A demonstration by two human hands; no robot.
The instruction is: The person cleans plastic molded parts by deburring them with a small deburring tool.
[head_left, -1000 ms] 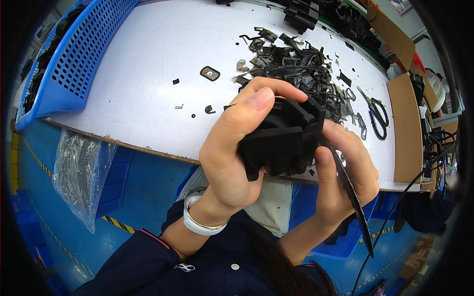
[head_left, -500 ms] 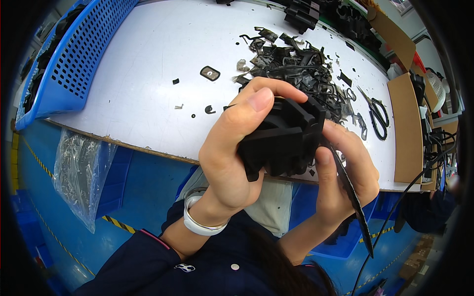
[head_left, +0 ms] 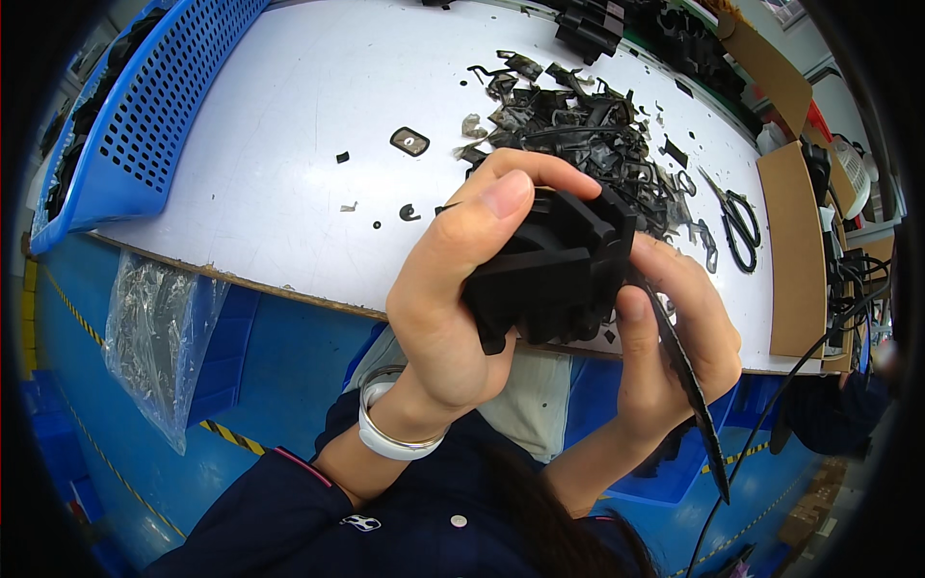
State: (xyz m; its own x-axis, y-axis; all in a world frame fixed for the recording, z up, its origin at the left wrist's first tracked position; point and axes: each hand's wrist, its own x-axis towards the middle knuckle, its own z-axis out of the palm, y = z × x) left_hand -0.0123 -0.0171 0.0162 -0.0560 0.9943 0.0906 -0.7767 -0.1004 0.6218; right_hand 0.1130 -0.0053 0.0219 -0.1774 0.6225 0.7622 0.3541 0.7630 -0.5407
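Observation:
My left hand (head_left: 445, 294) is wrapped round a bulky black moulded plastic part (head_left: 540, 284), thumb on top and fingers over its far side. The part is held up above the table's near edge. In my right hand (head_left: 689, 328), a long thin dark blade-like tool (head_left: 696, 400) is gripped between thumb and fingers. Its pointed end sticks out below the hand, toward me. The upper end meets the right side of the part, and whether it touches there I cannot tell. Behind my hands lies a heap of black plastic scraps (head_left: 578, 130).
A blue perforated basket (head_left: 159, 106) stands at the left of the white table (head_left: 289, 144). Black-handled scissors (head_left: 740, 226) lie at the right, beside a cardboard box (head_left: 795, 260). Another black part (head_left: 590, 29) sits at the back. A clear plastic bag (head_left: 159, 337) hangs below the table's left edge.

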